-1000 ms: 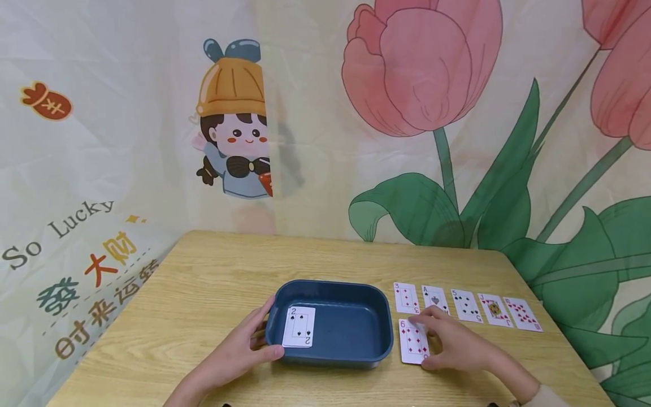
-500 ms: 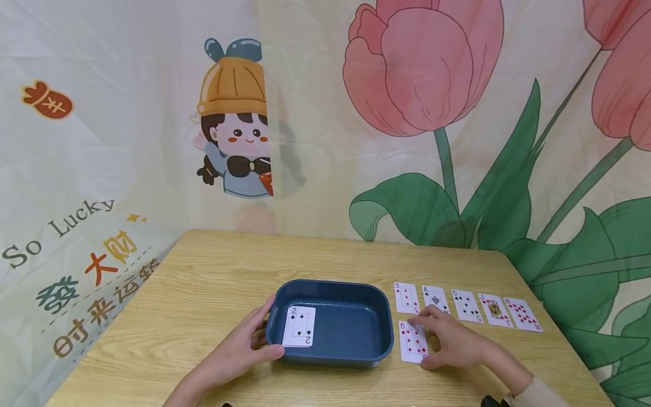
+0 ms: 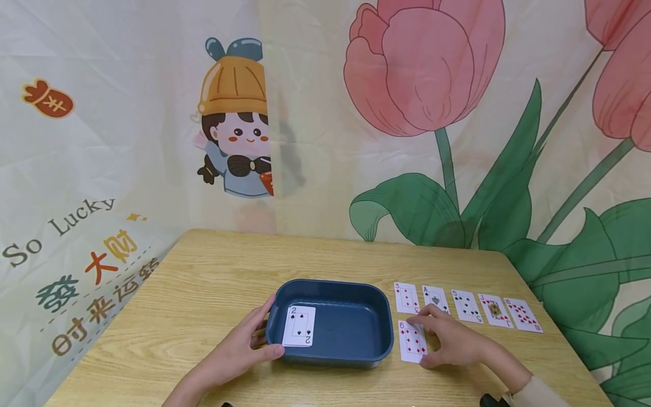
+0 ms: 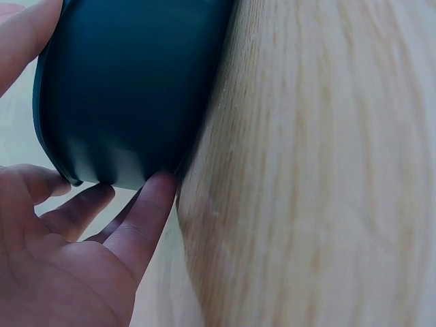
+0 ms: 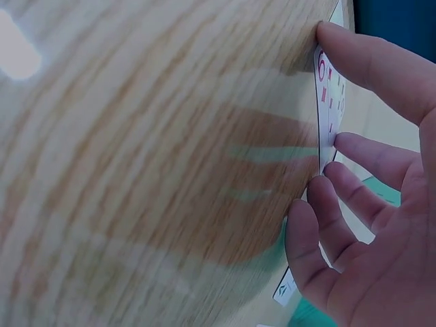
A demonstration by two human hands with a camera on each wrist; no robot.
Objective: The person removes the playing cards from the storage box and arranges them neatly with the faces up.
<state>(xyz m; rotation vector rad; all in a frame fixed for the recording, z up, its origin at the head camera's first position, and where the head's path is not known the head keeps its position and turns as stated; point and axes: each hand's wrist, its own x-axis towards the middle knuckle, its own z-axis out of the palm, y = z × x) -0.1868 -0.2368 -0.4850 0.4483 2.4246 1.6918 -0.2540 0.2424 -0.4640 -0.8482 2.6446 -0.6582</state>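
Observation:
A dark blue rectangular tray [image 3: 351, 333] sits on the table, a two of spades [image 3: 299, 327] face up at its left end on at least one other card. My left hand [image 3: 249, 339] holds the tray's left end, thumb at the front corner and fingers against the side; the left wrist view shows fingertips touching the outer wall [image 4: 129, 88]. Right of the tray, my right hand [image 3: 452, 340] holds a six of diamonds [image 3: 413, 342] by its edges, thumb at the near edge and fingers at the far one. In the right wrist view this card [image 5: 325, 102] stays close over the tabletop.
Behind the right hand, a row of face-up cards runs rightward: three of diamonds [image 3: 406, 298], ace of spades [image 3: 434, 295], five of spades [image 3: 466, 306], jack [image 3: 494, 310] and a red number card [image 3: 523, 314]. A printed cloth [image 3: 315, 169] hangs behind the wooden table [image 3: 203, 282].
The six of diamonds has shifted slightly and looks flatter to the table than a second ago. The right wrist has moved a little; the left hand and tray keep their place.

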